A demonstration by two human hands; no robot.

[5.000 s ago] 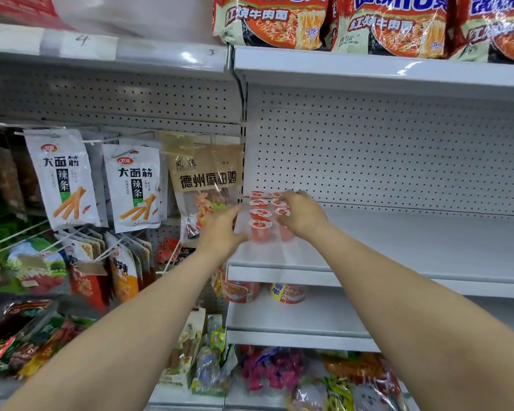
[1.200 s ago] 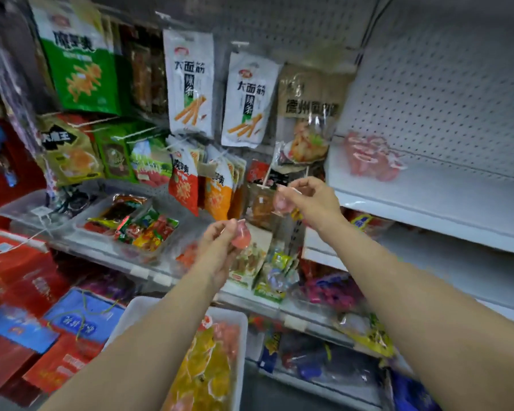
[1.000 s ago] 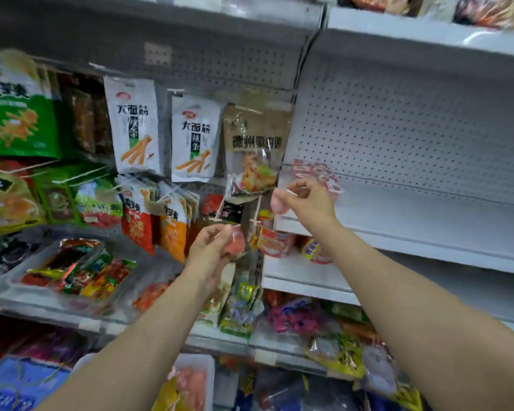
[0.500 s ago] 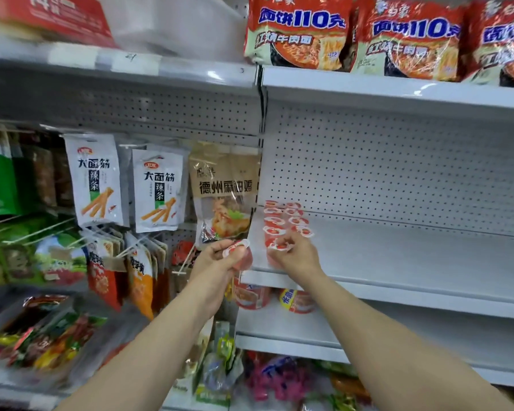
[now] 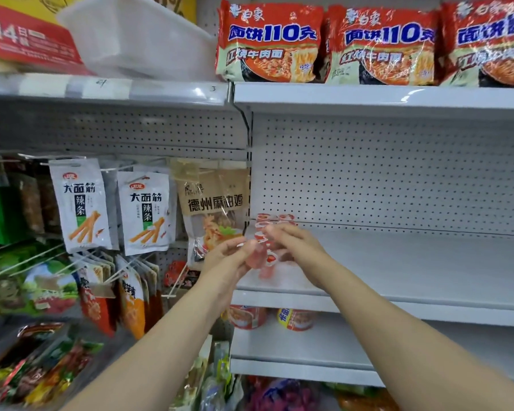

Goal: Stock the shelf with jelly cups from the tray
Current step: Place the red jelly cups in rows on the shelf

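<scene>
At the left end of a white shelf [image 5: 398, 262], the left hand [image 5: 229, 259] pinches one pink jelly cup [image 5: 255, 256] in its grip, just left of the rows of jelly cups [image 5: 269, 225] already standing there. The right hand [image 5: 297, 244] is over those rows; whether its grip holds anything cannot be told. Half a second earlier both hands were lower, at the shelf's front edge.
</scene>
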